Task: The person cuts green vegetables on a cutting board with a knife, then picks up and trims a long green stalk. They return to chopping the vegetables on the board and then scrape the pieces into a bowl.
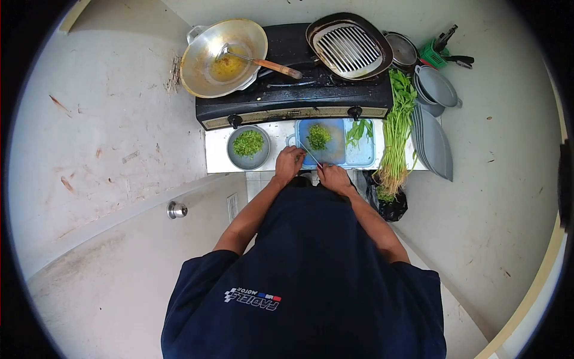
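My right hand (335, 178) is wrapped round the handle of a knife (311, 155), whose thin blade points up and left over the blue cutting board (338, 149). My left hand (289, 163) is at the board's lower left corner, near the blade, fingers curled; what they hold, if anything, is too small to tell. Chopped greens (318, 137) lie in a small pile on the board, above the blade. Some green leaves (359, 132) rest on the board's right part. Left of the board stands a grey bowl (249, 163) with more chopped greens (247, 143) in it.
Behind the board is a black stove (281, 96) bearing a wok (197, 66) with a wooden-handled ladle (278, 68), and a grill pan (350, 51). Long leafy greens (397, 131) hang over the counter's right edge beside grey plates (433, 143). A black bag (391, 209) is below.
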### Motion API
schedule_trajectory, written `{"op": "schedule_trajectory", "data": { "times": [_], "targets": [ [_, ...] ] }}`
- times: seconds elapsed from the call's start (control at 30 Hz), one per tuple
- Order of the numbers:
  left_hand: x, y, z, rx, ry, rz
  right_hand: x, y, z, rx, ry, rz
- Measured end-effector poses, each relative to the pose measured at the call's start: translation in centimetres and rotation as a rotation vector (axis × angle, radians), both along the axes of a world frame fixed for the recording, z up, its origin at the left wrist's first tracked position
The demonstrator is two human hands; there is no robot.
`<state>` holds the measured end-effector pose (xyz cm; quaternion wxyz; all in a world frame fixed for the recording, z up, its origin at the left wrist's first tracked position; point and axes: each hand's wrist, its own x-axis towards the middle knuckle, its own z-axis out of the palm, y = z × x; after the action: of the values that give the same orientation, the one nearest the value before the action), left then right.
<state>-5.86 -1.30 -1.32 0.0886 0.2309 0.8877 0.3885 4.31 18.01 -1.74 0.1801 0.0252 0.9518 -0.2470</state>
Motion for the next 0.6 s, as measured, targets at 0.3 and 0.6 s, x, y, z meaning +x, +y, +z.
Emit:
{"op": "schedule_trajectory", "data": {
  "times": [0.3,0.6],
  "targets": [
    [-0.2,-0.2,-1.1,0.006,0.020,-0.025,-1.3,-0.7,0.3,0.020,0.082,0.038],
    [-0.2,0.2,-0.1,-0.029,-0.035,0.021,-1.0,-0.3,1.0,-0.004,0.070,0.007]
  ]
}}
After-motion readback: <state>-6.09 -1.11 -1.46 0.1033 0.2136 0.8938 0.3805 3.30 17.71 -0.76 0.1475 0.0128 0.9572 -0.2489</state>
